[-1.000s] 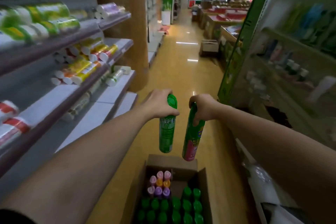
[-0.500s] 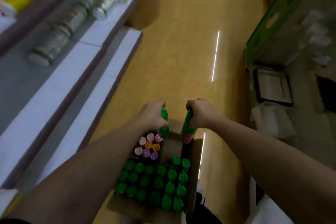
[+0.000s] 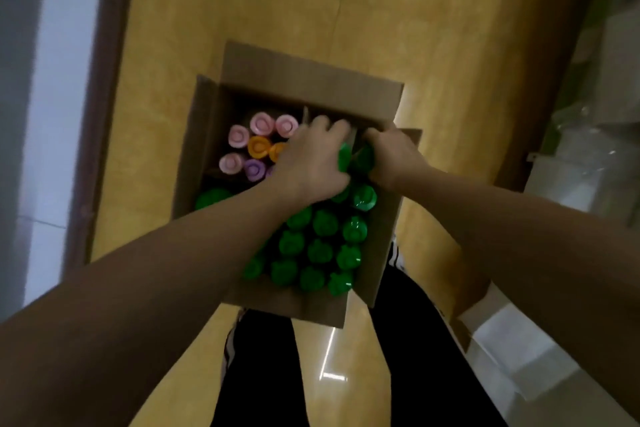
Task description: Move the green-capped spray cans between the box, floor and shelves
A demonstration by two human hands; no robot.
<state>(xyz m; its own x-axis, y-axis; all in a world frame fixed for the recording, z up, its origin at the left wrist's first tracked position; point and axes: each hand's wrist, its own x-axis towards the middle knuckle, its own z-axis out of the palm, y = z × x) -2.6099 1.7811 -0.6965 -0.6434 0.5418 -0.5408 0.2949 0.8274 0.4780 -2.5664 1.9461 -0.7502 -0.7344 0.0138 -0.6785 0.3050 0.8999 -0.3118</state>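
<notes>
**Cans lowered into the box**

Down now, both cans, from chest height a second ago and the box rim half a second ago; sunk among the others in the far right corner of the box [image 3: 381, 97], beside a cardboard divider; only the green caps showing. Left hand [image 3: 311, 163] curled over the cap of the left can [image 3: 344, 158], fingers wrapped round it; right hand [image 3: 393, 156] clamped likewise on the right can [image 3: 363, 158], the two hands almost touching. Judged from this: cans going back into the box, seated or nearly so, with letting go the step left; whether the bases have reached the bottom, hidden.

Packed around them: green caps [image 3: 322, 250] in tight rows across the near part; pink, orange and purple caps [image 3: 258, 146] in the far left compartment.

Under the box: glossy yellow floor [image 3: 346, 10], glare streaks near the dark trousers [image 3: 398, 374]; white shelf edge [image 3: 62, 80] along the left, pale blurred fixtures [image 3: 588, 166] on the right; view tipped steeply down, shop aisle no longer in sight.
</notes>
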